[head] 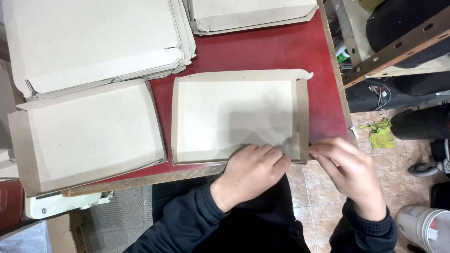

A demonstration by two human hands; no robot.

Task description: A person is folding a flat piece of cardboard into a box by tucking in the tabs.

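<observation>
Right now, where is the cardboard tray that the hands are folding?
The cardboard tray lies on the red table at its near edge, right of a finished tray; both hands work its near right corner.

Surface (262, 49): dark red top with a worn wooden edge strip along its near side. Landmark item: one shallow grey-brown cardboard tray (236, 117), walls folded up, lying flat near the near edge at the middle. Relative to this tray: a second folded tray (89, 133) lies just beside it to the left, overhanging the near edge; a stack of flat unfolded cardboard blanks (93, 40) lies beyond that one, at the far left, its near edge overlapping the second tray's far wall; another stack of blanks (255, 14) lies directly beyond the landmark tray, well apart from it.
</observation>
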